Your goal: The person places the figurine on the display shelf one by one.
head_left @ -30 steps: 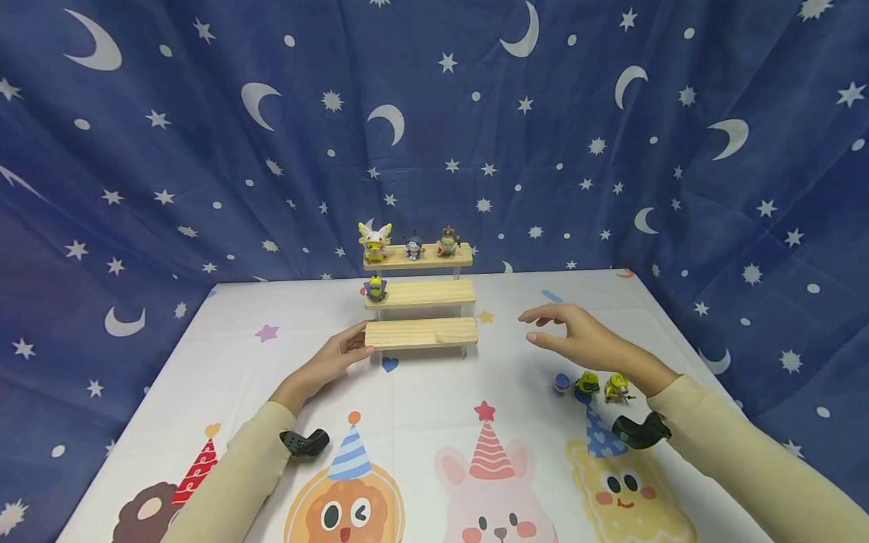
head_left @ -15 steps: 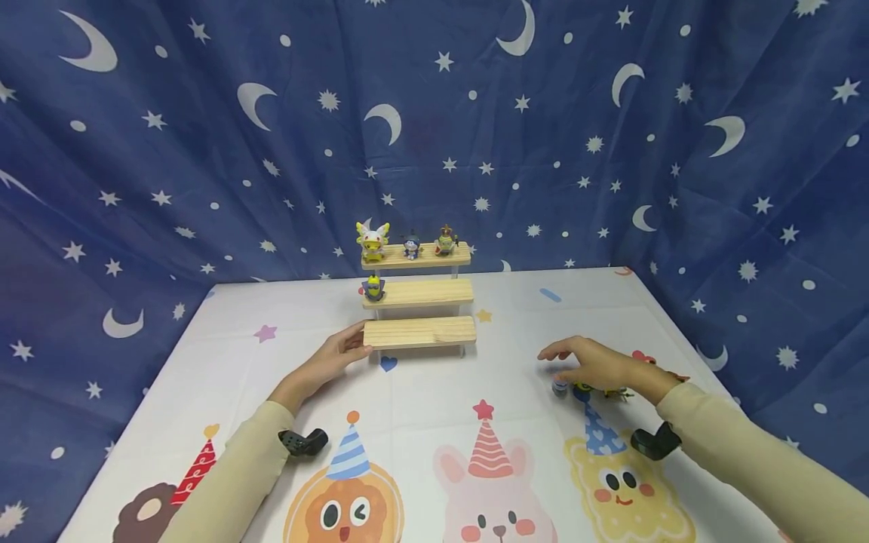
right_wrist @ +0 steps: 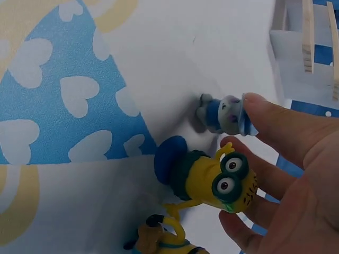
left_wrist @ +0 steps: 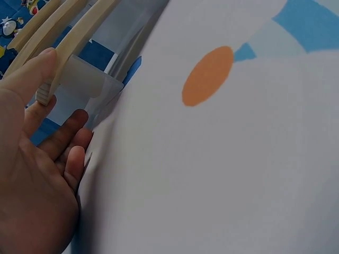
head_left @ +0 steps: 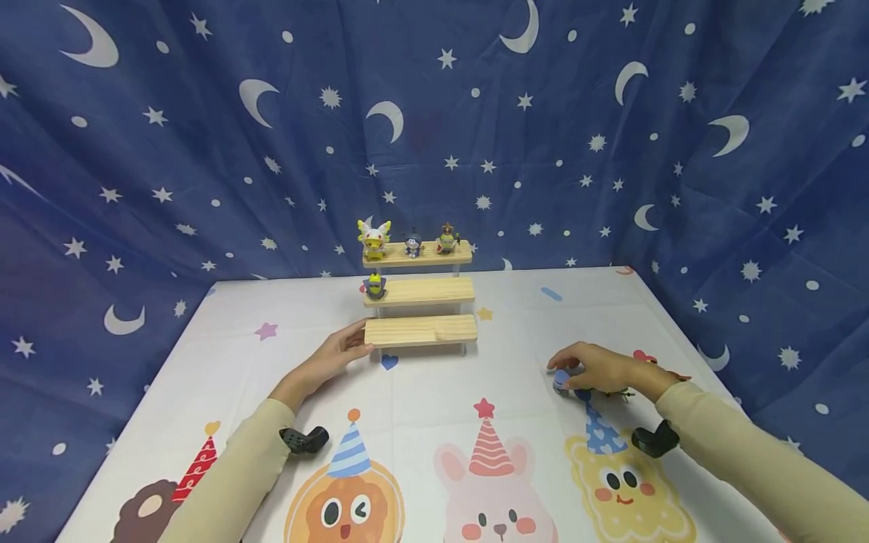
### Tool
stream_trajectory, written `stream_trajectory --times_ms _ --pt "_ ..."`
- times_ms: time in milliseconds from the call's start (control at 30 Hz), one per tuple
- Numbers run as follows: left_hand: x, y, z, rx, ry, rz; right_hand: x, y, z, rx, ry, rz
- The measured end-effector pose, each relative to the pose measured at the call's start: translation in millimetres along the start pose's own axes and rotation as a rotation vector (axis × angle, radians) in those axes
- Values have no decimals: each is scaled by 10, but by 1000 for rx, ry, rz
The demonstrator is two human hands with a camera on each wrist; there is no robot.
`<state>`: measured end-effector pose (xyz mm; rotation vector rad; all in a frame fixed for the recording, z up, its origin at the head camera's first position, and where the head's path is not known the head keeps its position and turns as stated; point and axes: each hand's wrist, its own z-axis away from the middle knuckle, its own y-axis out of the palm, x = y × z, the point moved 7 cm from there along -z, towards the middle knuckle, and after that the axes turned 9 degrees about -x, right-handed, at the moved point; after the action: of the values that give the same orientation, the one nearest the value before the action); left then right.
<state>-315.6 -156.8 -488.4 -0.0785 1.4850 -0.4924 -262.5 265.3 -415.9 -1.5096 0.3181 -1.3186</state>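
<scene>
My left hand (head_left: pixel 331 359) holds the left end of the lowest board of a three-tier wooden display stand (head_left: pixel 421 330); in the left wrist view its thumb lies on the board (left_wrist: pixel 79 34) and a finger sits beneath. At the right, my right hand (head_left: pixel 597 367) pinches a small figurine with a blue hat (right_wrist: pixel 228 114) by its head, thumb on the hat and index finger on the other side. The figurine stands on the cloth. Close under the palm are a goggled yellow minion figurine (right_wrist: pixel 212 182) and a second yellow figurine (right_wrist: pixel 164 241), mostly hidden in the head view.
On the top board stand a white-and-yellow figurine (head_left: pixel 374 241), a dark blue one (head_left: pixel 413 245) and a crowned one (head_left: pixel 446 240). A caped minion (head_left: pixel 375 286) occupies the middle board's left end. A starry blue curtain (head_left: pixel 421 136) rises behind the printed white tablecloth (head_left: pixel 434 400).
My right hand has come down and slightly right onto the blue-hatted figurine, its thumb and index finger now around the head. My left hand has stayed on the stand.
</scene>
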Motion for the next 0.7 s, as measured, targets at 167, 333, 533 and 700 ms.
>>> stream_trajectory --times_ms 167,333,533,700 --pt "9 -13 4 -7 -7 -11 7 3 -33 -27 -34 -12" --pt "5 -5 -7 -3 -4 -5 -8 -11 -48 -58 -27 -6" --pt "-10 -1 -20 -1 12 -2 1 -71 -78 -110 -10 -15" --pt "3 -9 -6 -8 -9 -2 89 -121 -113 -155 -69 -36"
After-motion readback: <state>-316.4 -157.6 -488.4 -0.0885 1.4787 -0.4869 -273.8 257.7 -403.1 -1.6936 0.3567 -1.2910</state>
